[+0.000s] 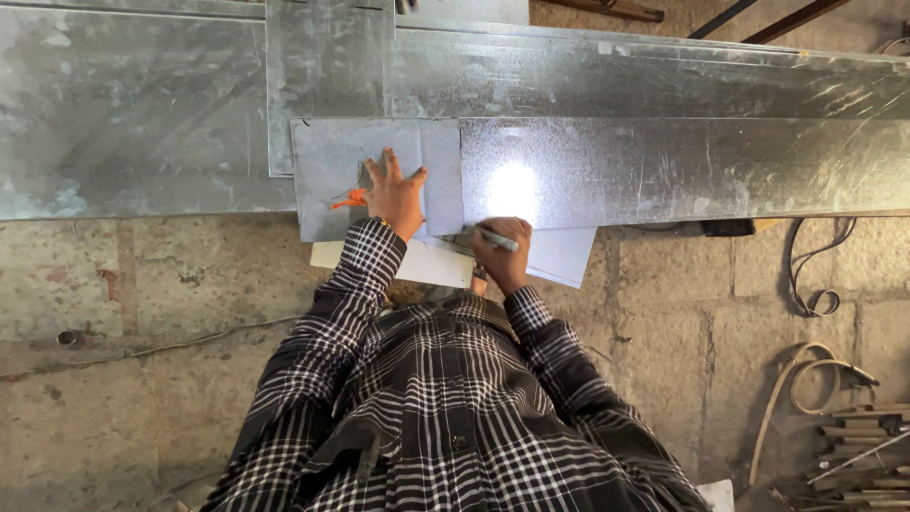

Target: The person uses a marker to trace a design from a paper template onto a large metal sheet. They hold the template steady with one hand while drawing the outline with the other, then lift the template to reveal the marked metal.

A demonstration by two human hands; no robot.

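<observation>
I note my left hand [394, 194] spread flat on the small sheet-metal piece [374, 175]; right hand [502, 251] grips a marker [497, 239]; marking appears underway, uncut.

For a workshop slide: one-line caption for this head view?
Left hand flat on a metal sheet, right hand gripping a marker.

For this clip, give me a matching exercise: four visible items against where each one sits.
1. left hand
2. right hand
3. orange cord
4. coiled black cable

a. on the stone floor, far right
b. gripping a grey marker pen
c. spread flat on a small galvanised metal sheet
d. beside the left thumb

Pairs: 1-c, 2-b, 3-d, 4-a
</observation>
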